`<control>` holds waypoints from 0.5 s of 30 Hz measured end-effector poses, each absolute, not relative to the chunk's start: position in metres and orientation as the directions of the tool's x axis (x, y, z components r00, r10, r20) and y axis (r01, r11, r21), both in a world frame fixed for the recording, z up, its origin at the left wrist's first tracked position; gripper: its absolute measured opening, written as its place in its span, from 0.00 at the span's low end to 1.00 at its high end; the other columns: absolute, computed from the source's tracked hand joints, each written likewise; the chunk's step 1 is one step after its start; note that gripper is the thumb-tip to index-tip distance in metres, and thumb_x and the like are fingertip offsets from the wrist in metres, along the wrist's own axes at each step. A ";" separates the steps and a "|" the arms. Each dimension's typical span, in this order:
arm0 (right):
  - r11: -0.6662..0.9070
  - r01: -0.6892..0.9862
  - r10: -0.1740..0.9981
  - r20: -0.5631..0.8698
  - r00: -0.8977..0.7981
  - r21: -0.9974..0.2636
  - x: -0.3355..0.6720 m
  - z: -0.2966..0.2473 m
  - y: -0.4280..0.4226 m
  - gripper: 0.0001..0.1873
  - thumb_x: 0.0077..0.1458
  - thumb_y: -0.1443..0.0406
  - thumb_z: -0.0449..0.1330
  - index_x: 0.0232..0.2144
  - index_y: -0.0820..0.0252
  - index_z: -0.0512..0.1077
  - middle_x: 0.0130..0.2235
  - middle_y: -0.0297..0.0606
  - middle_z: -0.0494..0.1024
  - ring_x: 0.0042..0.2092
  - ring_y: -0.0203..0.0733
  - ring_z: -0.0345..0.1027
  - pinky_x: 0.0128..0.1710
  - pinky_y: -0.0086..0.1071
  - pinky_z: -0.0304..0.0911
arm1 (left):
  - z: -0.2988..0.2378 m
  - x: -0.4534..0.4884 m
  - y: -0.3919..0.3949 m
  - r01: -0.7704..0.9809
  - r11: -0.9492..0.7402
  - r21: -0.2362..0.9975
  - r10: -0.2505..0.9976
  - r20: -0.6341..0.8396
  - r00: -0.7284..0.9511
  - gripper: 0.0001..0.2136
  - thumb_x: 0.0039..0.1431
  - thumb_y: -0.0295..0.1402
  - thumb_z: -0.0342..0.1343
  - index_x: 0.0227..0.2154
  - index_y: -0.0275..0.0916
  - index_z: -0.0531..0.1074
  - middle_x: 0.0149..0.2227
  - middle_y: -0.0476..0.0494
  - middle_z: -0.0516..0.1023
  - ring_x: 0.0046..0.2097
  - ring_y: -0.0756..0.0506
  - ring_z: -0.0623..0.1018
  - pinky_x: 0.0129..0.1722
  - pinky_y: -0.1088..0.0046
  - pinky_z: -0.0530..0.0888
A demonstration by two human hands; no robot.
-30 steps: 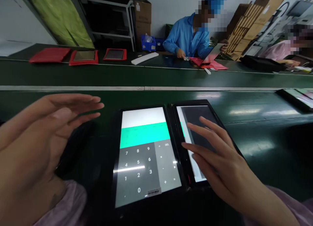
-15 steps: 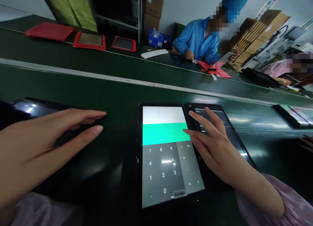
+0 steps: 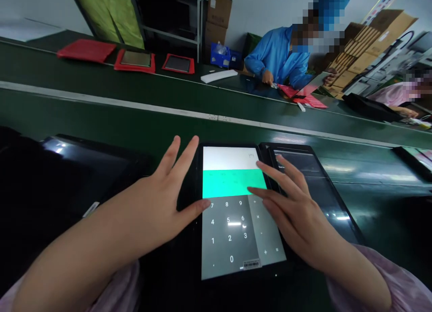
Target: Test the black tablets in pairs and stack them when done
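Observation:
A black tablet (image 3: 232,213) lies in front of me on the dark green bench, its screen showing a calculator with a teal band and grey keypad. My left hand (image 3: 162,204) is open, fingers spread over the tablet's left edge, thumb tip at the keypad's left side. My right hand (image 3: 290,208) is open too, its fingers stretched across the right side of the calculator screen and the gap to a second black tablet (image 3: 317,186) with a dark screen beside it.
A dark tablet (image 3: 84,168) lies at my left. Another device (image 3: 415,161) sits at the right edge. Across the green conveyor (image 3: 135,91), red cases (image 3: 135,60) hold tablets, and a person in blue (image 3: 280,55) and another in pink (image 3: 394,96) work. Cardboard boxes stand behind.
My left hand has moved right from the bare bench onto the calculator tablet's left edge. My right hand has slid slightly left and down over the screens. The camera has shifted a little.

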State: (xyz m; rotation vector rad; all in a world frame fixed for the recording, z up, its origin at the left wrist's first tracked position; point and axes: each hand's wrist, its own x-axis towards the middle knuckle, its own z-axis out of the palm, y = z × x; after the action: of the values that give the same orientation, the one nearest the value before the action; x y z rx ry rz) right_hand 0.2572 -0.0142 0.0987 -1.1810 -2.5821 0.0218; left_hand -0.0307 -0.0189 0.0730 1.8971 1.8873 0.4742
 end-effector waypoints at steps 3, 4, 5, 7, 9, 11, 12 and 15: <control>0.744 0.644 0.667 0.259 -0.699 -0.180 0.245 0.097 -0.022 0.22 0.76 0.64 0.49 0.58 0.51 0.81 0.75 0.39 0.65 0.80 0.61 0.42 0.73 0.65 0.61 | 0.074 -0.026 -0.020 0.864 0.007 0.503 0.986 -0.149 0.079 0.50 0.61 0.58 0.58 0.79 0.63 0.35 0.82 0.34 0.31 0.21 0.47 0.78 0.25 0.59 0.78; 0.757 0.628 0.653 0.234 -0.720 -0.182 0.241 0.097 -0.024 0.22 0.76 0.63 0.49 0.59 0.51 0.80 0.75 0.39 0.64 0.80 0.61 0.41 0.73 0.65 0.60 | 0.074 -0.026 -0.020 0.861 0.009 0.508 0.985 -0.154 0.080 0.49 0.62 0.57 0.57 0.79 0.63 0.36 0.82 0.33 0.30 0.20 0.49 0.77 0.24 0.59 0.78; 0.762 0.623 0.647 0.202 -0.735 -0.177 0.237 0.097 -0.025 0.22 0.76 0.63 0.50 0.60 0.51 0.80 0.75 0.40 0.64 0.80 0.64 0.41 0.72 0.66 0.61 | 0.073 -0.025 -0.021 0.859 0.008 0.513 0.987 -0.144 0.077 0.48 0.63 0.56 0.56 0.79 0.63 0.36 0.82 0.33 0.31 0.19 0.49 0.76 0.23 0.59 0.77; 0.762 0.631 0.648 0.153 -0.746 -0.146 0.232 0.098 -0.026 0.22 0.76 0.63 0.50 0.60 0.51 0.80 0.75 0.41 0.64 0.79 0.69 0.42 0.70 0.72 0.60 | 0.072 -0.022 -0.021 0.858 -0.002 0.514 0.990 -0.121 0.075 0.45 0.66 0.56 0.53 0.79 0.62 0.37 0.82 0.34 0.31 0.20 0.49 0.76 0.22 0.60 0.77; 0.755 0.646 0.655 0.157 -0.739 -0.109 0.232 0.100 -0.025 0.22 0.77 0.63 0.49 0.60 0.49 0.80 0.76 0.37 0.62 0.79 0.71 0.41 0.69 0.76 0.58 | 0.071 -0.019 -0.020 0.874 -0.003 0.486 0.988 -0.131 0.077 0.44 0.67 0.55 0.52 0.79 0.60 0.38 0.82 0.33 0.28 0.20 0.50 0.76 0.24 0.60 0.78; 0.743 0.662 0.665 0.218 -0.714 -0.097 0.236 0.103 -0.023 0.23 0.77 0.63 0.48 0.60 0.49 0.80 0.76 0.36 0.63 0.79 0.67 0.42 0.70 0.74 0.58 | 0.072 -0.015 -0.018 0.900 -0.002 0.436 0.985 -0.157 0.078 0.44 0.67 0.54 0.53 0.80 0.58 0.39 0.81 0.33 0.24 0.21 0.50 0.76 0.25 0.59 0.78; 0.729 0.678 0.677 0.254 -0.691 -0.096 0.240 0.105 -0.022 0.22 0.76 0.64 0.48 0.59 0.51 0.81 0.75 0.38 0.64 0.79 0.65 0.43 0.71 0.71 0.60 | 0.072 -0.013 -0.017 0.909 -0.004 0.417 0.983 -0.166 0.080 0.44 0.67 0.53 0.53 0.80 0.58 0.38 0.81 0.33 0.23 0.22 0.49 0.77 0.25 0.59 0.78; 0.656 0.751 0.728 0.323 -0.605 -0.070 0.252 0.110 -0.016 0.22 0.76 0.63 0.49 0.55 0.58 0.83 0.72 0.46 0.70 0.77 0.65 0.51 0.70 0.68 0.64 | 0.074 -0.012 -0.017 0.912 0.000 0.410 0.981 -0.178 0.080 0.44 0.67 0.54 0.53 0.79 0.59 0.37 0.81 0.36 0.22 0.23 0.48 0.78 0.24 0.61 0.78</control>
State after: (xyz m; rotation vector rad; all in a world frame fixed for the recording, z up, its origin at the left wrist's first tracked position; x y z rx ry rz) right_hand 0.2521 -0.0161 0.1096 -1.1779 -2.5528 -0.1036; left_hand -0.0124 -0.0167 0.0742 1.9481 1.8670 0.2217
